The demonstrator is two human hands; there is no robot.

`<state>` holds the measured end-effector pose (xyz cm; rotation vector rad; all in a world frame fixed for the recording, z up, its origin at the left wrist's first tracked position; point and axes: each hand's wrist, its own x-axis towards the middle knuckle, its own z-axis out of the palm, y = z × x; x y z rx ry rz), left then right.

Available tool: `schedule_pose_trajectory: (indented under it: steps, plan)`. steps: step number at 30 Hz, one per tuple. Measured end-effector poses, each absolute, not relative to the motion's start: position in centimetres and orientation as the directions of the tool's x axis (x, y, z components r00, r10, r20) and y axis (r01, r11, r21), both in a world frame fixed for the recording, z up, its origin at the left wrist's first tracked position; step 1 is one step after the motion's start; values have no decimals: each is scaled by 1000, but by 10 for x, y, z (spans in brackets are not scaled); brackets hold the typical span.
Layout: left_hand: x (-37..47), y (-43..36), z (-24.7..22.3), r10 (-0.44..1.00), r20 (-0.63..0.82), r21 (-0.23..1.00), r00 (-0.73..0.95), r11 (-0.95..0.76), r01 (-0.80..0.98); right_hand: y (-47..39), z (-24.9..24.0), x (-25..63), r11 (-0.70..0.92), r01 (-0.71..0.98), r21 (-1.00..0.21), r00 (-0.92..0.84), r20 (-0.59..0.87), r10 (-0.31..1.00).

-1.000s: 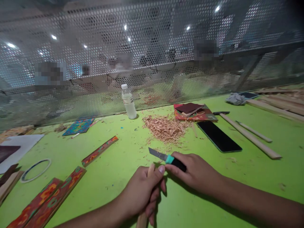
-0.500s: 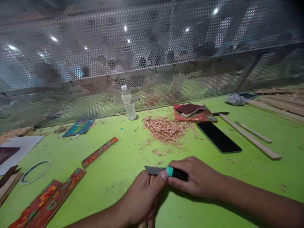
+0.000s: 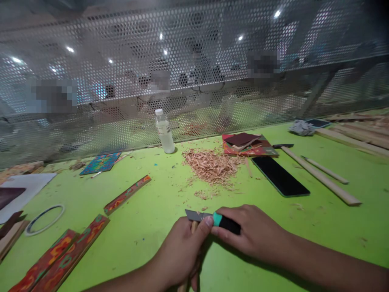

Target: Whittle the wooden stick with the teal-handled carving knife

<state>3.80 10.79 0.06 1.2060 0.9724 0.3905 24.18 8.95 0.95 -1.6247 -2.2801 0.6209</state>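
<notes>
My left hand (image 3: 182, 252) is closed round a thin wooden stick (image 3: 194, 226), whose lower end shows below the palm. Its thumb presses against the back of the blade of a knife (image 3: 226, 222). The knife has a black and turquoise handle, gripped by my right hand (image 3: 253, 229). The wide grey blade lies across the top of the stick and points left. Beyond both hands, a heap of wood shavings (image 3: 212, 166) lies on the green table (image 3: 146, 251).
A water bottle (image 3: 165, 132) stands by the perforated metal screen (image 3: 127, 81). To the right lie a phone (image 3: 280, 176), a hammer (image 3: 322, 176) and a thin carving tool (image 3: 325, 169). Painted wooden strips (image 3: 73, 253) and a ring of tape (image 3: 45, 220) are on the left.
The knife and both hands keep nearly the same pose. My right hand sits slightly lower, and the blade is tilted a little more.
</notes>
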Motion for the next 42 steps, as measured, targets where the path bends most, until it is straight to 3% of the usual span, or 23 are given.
schedule_pose_trajectory:
  steps: [5,12,31,42]
  plan:
    - [41,107,4,708,-442,894,550,397,208,91,10,240,153,830,-536,-205,-39,978]
    - [35,104,6,689,-379,921,618,341,185,99,21,250,187,739,-647,-325,-100,940]
    - [35,102,-2,691,-356,927,629,344,147,98,25,254,318,714,-623,-480,-105,871]
    - [38,101,-5,749,-366,927,552,346,146,88,19,246,256,816,-517,-364,-116,924]
